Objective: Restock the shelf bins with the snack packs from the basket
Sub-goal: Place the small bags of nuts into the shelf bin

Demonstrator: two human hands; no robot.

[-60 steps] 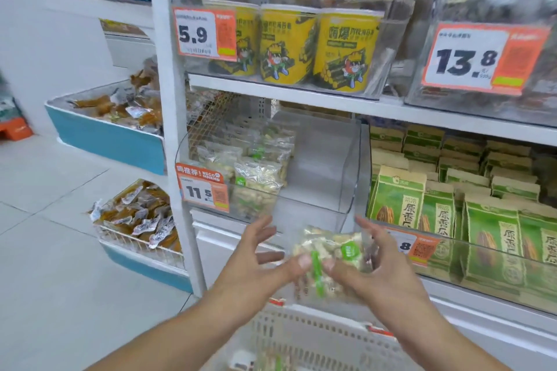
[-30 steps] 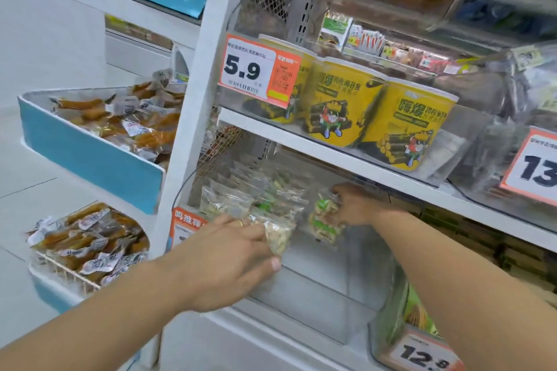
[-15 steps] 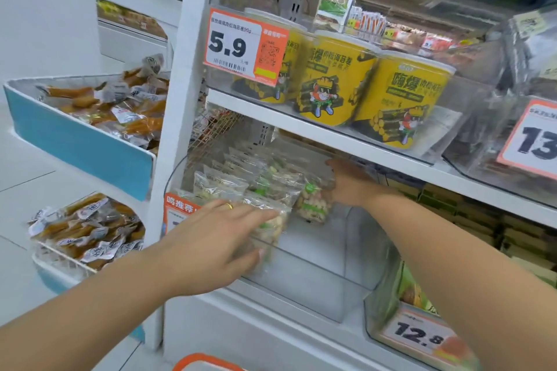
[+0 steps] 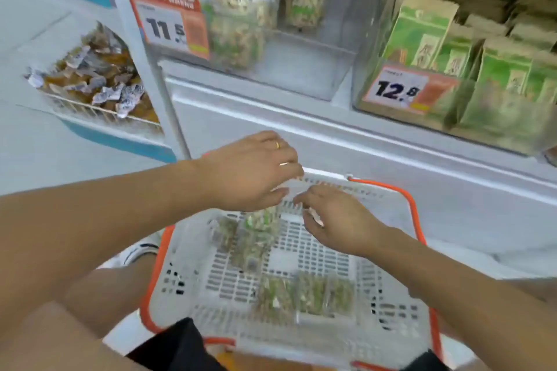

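Note:
A white basket with an orange rim (image 4: 419,220) sits low in front of me, below the shelf. Several clear snack packs (image 4: 304,295) lie on its floor near me. My left hand (image 4: 250,172) reaches down into the far side, its fingers closed on the top of one snack pack (image 4: 259,229) that hangs tilted below it. My right hand (image 4: 337,220) hovers beside that pack with curled fingers; blur hides whether it touches. Above stands the clear shelf bin (image 4: 301,75) tagged 11.5, with matching packs (image 4: 238,24) at its left and back.
To the right, a clear bin tagged 12.8 holds green paper bags (image 4: 422,30). At the left, a wire bin (image 4: 90,111) holds small brown and silver wrapped snacks. A white shelf base (image 4: 361,159) runs between the bins and the basket.
Both hands have left the 11.5 bin and come down to the basket. The pack the right hand held stays in the bin. My view has tilted down; my left hand now grips another pack.

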